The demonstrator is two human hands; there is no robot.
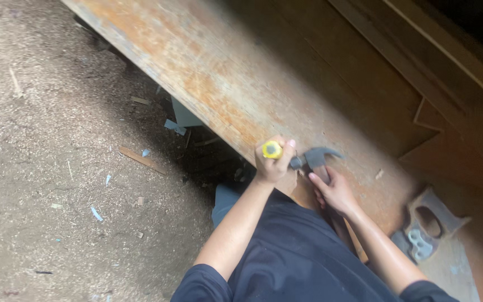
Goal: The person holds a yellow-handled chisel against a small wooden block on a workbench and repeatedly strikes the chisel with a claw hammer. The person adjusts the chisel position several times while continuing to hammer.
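Note:
My left hand is closed around a tool with a yellow butt end, held upright over the near edge of a worn, orange-stained wooden board. My right hand grips a claw hammer just below its dark metal head. The hammer head sits right beside my left fist, claw pointing right. The tip of the yellow tool is hidden under my fist. Both forearms reach up from my dark shirt at the bottom of the view.
A hand saw's grey handle lies on the board at the right. Brown wooden planks run along the far side. The floor at left is covered in sawdust, with wood scraps and blue chips.

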